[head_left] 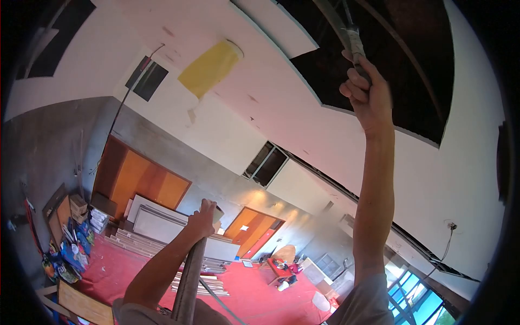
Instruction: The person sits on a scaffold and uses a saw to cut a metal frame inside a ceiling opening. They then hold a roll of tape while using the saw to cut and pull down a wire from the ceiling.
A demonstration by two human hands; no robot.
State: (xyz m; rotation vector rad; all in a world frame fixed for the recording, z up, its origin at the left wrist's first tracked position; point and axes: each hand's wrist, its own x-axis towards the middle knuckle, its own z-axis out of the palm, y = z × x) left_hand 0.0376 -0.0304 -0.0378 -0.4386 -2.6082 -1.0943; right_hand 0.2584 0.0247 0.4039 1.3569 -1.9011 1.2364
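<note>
My right hand is raised high into the opening in the ceiling. Its fingers are closed around a slim tool with a pale, worn-looking shaft and a dark lower end, pointing up beside a grey pipe. Lower down and to the left, my left hand has its fingers curled round a small pale, flat-sided object, mostly hidden by the hand; I cannot tell its kind. A thick metal pole rises in front of me, its top right below my left wrist.
The ceiling opening has cut board edges. Yellow sheeting hangs from the ceiling. Below, red covering spreads over the floor, with stacked boards by the wall, a small red table and a cluttered pile at left.
</note>
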